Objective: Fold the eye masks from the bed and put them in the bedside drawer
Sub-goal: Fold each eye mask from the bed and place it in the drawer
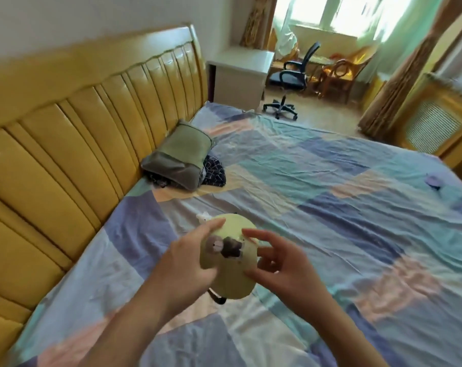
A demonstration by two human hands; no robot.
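Here, from the head view: pale green eye mask [228, 256] held up over the near part of the bed [317, 197], close to the headboard [73, 133] side. Left hand [190, 266] pinching the mask's left edge, thumb on the front, fingers behind. Right hand [282, 263] with fingers spread, fingertips touching the mask's right edge, not closed on it. Small dark animal figure on the mask's front; black strap [217, 298] hanging below. Green-grey pillow [183, 154] against the headboard, farther along. Small purple thing [433, 180] near the bed's far right edge, too blurred to tell. Beyond the bed, a white cabinet [240, 75] and a black office chair [290, 78].
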